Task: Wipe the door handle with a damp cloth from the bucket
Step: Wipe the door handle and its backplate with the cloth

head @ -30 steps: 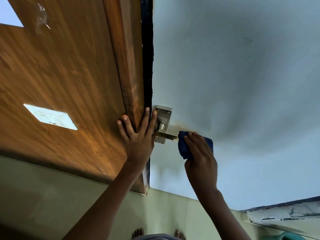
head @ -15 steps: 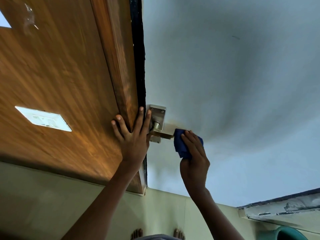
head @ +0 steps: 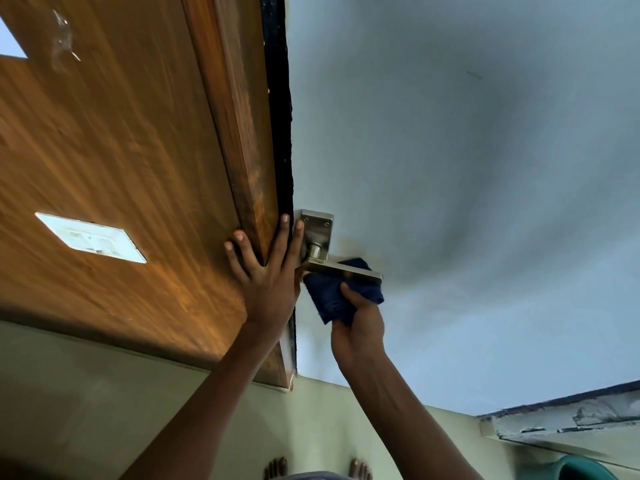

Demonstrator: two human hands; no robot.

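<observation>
A metal lever door handle [head: 341,270] with a square backplate [head: 318,230] is fixed to a pale grey-blue door [head: 467,202]. My right hand [head: 358,327] grips a dark blue cloth [head: 337,296] pressed up under the lever, which now shows bare along its top. My left hand [head: 268,271] lies flat with fingers spread against the wooden frame [head: 242,150] and the door's dark edge [head: 278,133], just left of the backplate. A green bucket rim [head: 571,467] peeks in at the bottom right.
A white switch plate [head: 91,239] sits on the wood panel at left. Pale floor tiles [head: 86,393] lie below, with my bare toes [head: 277,467] at the bottom edge. A worn ledge [head: 568,420] runs along the lower right.
My right hand slid the cloth from the lever's outer end down and left beneath it, uncovering the lever. My left hand stayed flat on the frame.
</observation>
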